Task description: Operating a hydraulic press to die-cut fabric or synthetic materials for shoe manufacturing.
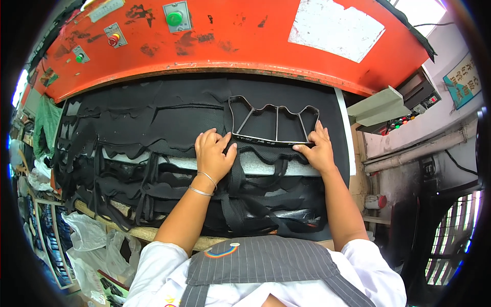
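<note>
Metal cutting die (276, 124), right of centre in the upper half of the frame, is pinched at its lower right corner between thumb and fingers of the right hand (321, 152). The left hand (215, 157) has bent fingers at its lower left corner; whether they grip, I cannot tell. Beneath lies black sheet material (189, 125), cut into strips toward the lower left. Across the top curves an orange machine beam (240, 48) with a green button (174, 19).

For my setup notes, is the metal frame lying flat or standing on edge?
The metal frame lies flat: black material shows through its upward-facing openings.
</note>
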A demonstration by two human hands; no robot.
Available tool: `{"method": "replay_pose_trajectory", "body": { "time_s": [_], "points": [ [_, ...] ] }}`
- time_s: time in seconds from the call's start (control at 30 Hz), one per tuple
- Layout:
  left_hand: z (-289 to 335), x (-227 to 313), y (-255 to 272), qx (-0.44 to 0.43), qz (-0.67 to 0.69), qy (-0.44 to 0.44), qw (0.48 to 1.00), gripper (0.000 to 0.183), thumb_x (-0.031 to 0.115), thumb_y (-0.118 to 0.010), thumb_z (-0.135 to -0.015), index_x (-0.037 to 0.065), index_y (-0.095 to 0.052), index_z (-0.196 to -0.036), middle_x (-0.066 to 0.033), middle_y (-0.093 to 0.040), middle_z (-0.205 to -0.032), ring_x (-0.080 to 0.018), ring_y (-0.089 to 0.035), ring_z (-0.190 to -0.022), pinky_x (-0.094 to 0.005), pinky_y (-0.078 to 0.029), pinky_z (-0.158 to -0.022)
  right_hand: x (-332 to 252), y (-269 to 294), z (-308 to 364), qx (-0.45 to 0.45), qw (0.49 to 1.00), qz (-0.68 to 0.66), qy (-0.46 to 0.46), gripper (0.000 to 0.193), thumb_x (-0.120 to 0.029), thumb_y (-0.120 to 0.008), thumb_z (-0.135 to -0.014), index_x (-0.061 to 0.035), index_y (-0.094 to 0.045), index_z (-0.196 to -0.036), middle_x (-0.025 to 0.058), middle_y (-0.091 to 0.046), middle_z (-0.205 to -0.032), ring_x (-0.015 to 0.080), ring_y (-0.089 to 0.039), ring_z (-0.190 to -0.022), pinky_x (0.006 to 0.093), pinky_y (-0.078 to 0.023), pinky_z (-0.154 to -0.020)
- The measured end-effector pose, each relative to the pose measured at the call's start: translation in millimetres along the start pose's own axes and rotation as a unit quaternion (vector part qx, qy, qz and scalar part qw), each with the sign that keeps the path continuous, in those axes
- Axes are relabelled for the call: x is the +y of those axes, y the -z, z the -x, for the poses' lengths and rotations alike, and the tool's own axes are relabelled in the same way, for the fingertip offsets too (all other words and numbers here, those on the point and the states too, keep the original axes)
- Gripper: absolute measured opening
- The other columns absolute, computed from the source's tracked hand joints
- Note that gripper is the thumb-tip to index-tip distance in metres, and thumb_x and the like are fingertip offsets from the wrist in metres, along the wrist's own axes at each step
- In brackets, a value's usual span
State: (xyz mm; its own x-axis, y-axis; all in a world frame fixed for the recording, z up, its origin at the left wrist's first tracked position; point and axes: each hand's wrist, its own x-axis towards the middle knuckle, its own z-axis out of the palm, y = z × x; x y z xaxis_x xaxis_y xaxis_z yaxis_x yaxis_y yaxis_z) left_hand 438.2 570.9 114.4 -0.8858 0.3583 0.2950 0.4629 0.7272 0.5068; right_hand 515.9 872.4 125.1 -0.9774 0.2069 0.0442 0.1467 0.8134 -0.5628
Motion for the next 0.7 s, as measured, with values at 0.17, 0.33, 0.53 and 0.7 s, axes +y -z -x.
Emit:
{"method": "replay_pose_trajectory", "body": {
  "time_s": [0.17,0.33,0.53,0.7],
  "points": [
    [-2,0,-10,0.033,0.020,0.021,0.999,0.024,0.024,-0.074,-0.075,0.007,-0.073,-0.092,-0.0042,-0.053,-0.080,-0.0279,-0.054,-0.107,-0.0469,-0.033,-0.101,3,-1,-5,0.004,1.000,-0.006,0.012,0.050,-0.038,-0.083,-0.063,-0.0018,-0.049,-0.069,0.0377,-0.036,-0.137,0.0433,-0.032,-0.136,0.0518,-0.019,-0.112],
    [-8,-3,-11,0.048,0.034,0.033,0.998,0.019,0.023,-0.075,-0.075,0.007,-0.075,-0.085,-0.0028,-0.053,-0.077,-0.0253,-0.055,-0.106,-0.0470,-0.033,-0.101,1,-1,-12,-0.007,1.000,0.009,0.012,0.050,-0.039,-0.083,-0.063,-0.0023,-0.049,-0.069,0.0357,-0.038,-0.138,0.0436,-0.032,-0.135,0.0525,-0.019,-0.112],
    [-18,-8,-14,0.058,0.059,0.029,0.996,0.016,0.022,-0.076,-0.074,0.008,-0.075,-0.081,-0.0018,-0.053,-0.076,-0.0238,-0.056,-0.106,-0.0471,-0.033,-0.101,6,-1,-27,-0.018,0.999,0.016,0.023,0.050,-0.039,-0.083,-0.063,-0.0025,-0.049,-0.069,0.0344,-0.040,-0.137,0.0432,-0.034,-0.134,0.0537,-0.019,-0.112],
    [-37,-11,-13,0.033,0.042,0.034,0.998,0.018,0.024,-0.074,-0.075,0.008,-0.074,-0.085,-0.0023,-0.054,-0.081,-0.0252,-0.055,-0.108,-0.0472,-0.031,-0.102,5,2,-48,-0.038,0.999,0.026,0.022,0.051,-0.041,-0.082,-0.064,-0.0020,-0.051,-0.074,0.0329,-0.038,-0.140,0.0418,-0.032,-0.136,0.0537,-0.018,-0.112]
  ]
}}
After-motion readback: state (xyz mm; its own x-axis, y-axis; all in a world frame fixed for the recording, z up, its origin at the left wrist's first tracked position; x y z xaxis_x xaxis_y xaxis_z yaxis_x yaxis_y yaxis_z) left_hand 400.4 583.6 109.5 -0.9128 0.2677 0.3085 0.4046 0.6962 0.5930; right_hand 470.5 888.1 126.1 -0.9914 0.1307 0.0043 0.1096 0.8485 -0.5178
